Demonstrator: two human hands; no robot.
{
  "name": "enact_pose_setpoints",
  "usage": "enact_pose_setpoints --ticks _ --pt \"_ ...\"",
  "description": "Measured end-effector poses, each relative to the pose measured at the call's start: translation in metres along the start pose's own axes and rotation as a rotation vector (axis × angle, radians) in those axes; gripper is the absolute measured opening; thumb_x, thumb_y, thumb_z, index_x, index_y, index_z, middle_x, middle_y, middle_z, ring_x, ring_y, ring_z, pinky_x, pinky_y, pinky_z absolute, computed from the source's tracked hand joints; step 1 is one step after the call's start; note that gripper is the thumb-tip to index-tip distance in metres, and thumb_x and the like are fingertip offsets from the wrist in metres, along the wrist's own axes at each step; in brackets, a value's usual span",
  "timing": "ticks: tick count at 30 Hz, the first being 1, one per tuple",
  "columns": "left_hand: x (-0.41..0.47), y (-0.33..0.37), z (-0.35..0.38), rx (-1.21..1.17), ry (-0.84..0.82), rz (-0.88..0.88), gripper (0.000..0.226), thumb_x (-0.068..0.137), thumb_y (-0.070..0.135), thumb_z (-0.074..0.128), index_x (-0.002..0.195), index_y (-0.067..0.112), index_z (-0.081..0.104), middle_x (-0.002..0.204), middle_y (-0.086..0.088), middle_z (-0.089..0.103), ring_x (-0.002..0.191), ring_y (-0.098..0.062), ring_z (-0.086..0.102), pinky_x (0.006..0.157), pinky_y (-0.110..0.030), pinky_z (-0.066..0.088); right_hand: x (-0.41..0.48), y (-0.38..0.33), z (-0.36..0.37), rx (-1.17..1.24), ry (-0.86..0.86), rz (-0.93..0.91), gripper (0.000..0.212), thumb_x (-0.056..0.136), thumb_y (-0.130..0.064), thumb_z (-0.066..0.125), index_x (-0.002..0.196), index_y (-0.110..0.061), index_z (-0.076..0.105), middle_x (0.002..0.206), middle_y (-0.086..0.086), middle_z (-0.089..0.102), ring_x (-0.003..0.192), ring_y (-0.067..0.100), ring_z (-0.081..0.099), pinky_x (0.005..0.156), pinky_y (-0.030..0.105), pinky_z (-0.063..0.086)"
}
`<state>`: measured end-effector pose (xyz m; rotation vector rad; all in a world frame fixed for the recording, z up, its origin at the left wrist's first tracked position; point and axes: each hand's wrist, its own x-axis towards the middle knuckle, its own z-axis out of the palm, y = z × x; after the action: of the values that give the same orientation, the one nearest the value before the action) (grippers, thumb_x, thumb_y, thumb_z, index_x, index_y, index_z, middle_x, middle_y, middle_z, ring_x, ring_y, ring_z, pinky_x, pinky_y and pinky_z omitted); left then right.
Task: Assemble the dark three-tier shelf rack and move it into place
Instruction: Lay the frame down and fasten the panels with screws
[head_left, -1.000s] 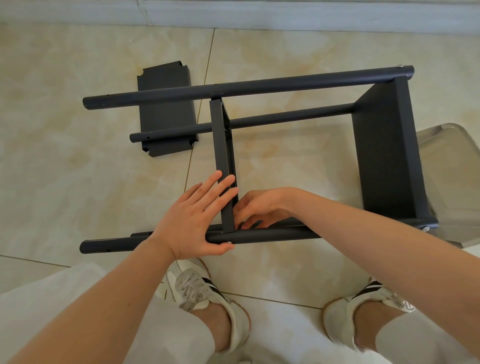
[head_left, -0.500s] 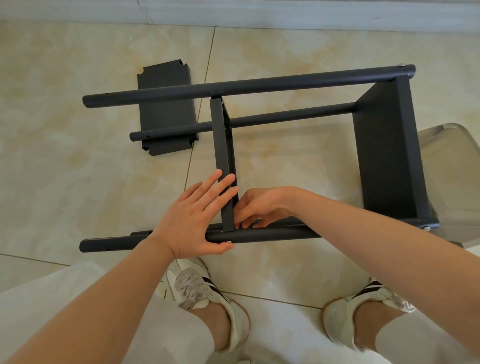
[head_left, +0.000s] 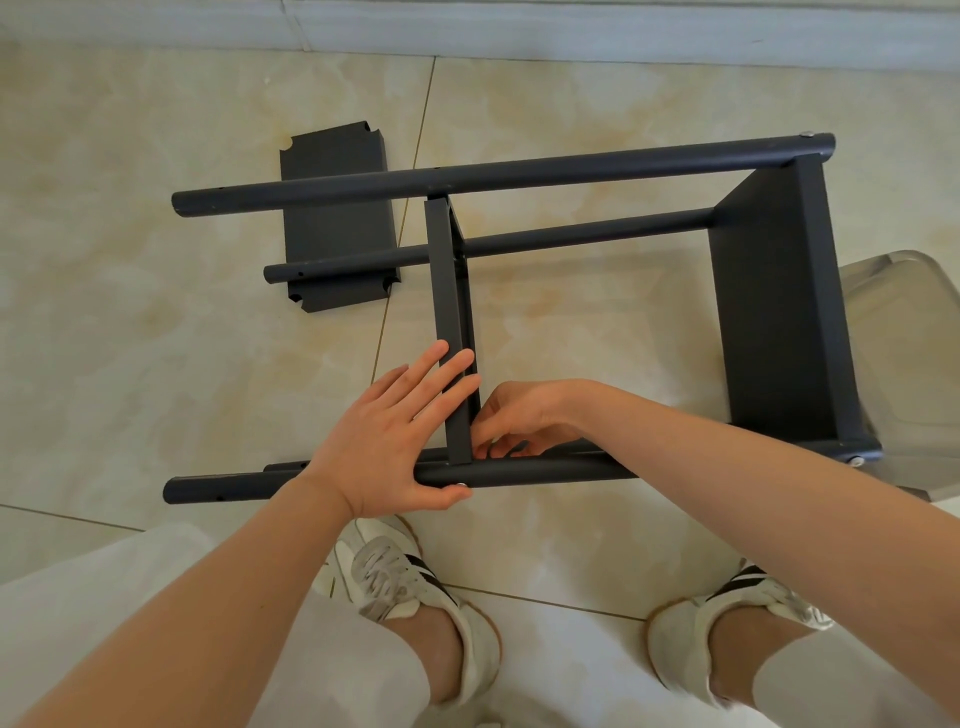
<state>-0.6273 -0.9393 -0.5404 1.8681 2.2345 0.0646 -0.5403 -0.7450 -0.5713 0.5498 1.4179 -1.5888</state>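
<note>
The dark rack frame (head_left: 519, 174) lies on its side on the tiled floor, its four round posts running left to right. One shelf panel (head_left: 774, 306) is fixed at the right end. A middle shelf (head_left: 448, 291) stands on edge between the posts. My left hand (head_left: 395, 436) lies flat with straight fingers against that shelf's left face, thumb under the near post (head_left: 530, 470). My right hand (head_left: 519, 418) reaches in behind the shelf at the post joint, fingers curled; what they pinch is hidden. A third loose shelf panel (head_left: 335, 208) lies flat on the floor under the left post ends.
A clear plastic stool or chair (head_left: 904, 332) stands at the right, touching the rack's end. A grey skirting and wall (head_left: 519, 26) run along the top. My two feet in white sneakers (head_left: 415, 587) are planted just below the near post.
Almost nothing has moved. My right hand's fingers have shifted slightly at the joint of the middle shelf and the near post.
</note>
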Motion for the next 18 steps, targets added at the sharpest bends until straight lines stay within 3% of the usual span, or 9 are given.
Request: enact_pose_setpoints --ticks 11,15,18 --pt "0.0007 -0.0006 0.0007 0.000 0.010 0.001 0.103 0.082 0.080 0.046 0.161 0.024 0.012 0.170 0.003 0.002 0.157 -0.021 -0.001 0.123 -0.038 0.009 -0.0040 0.0007 -0.0025 0.053 -0.060 0.012 0.009 0.091 -0.019 0.068 0.093 -0.011 0.073 0.084 0.002 0.072 0.081 0.018 0.065 0.082 0.033 0.053" --pt "0.0004 -0.0009 0.0011 0.003 0.003 0.000 0.104 0.082 0.081 0.046 0.161 0.025 0.008 0.170 0.004 0.001 0.157 -0.021 -0.002 0.124 -0.038 0.009 -0.0025 0.0006 0.0018 0.070 -0.058 0.007 0.015 0.091 -0.020 0.068 0.102 -0.011 0.072 0.100 0.007 0.072 0.094 0.023 0.067 0.092 0.037 0.053" --pt "0.0009 -0.0009 0.0009 0.001 0.000 0.000 0.104 0.082 0.081 0.046 0.161 0.025 0.008 0.170 0.004 0.000 0.157 -0.021 -0.002 0.124 -0.037 0.006 -0.0018 0.0005 0.0012 0.091 -0.063 -0.007 0.016 0.091 -0.020 0.069 0.104 -0.010 0.072 0.099 0.007 0.073 0.090 0.021 0.069 0.091 0.036 0.054"
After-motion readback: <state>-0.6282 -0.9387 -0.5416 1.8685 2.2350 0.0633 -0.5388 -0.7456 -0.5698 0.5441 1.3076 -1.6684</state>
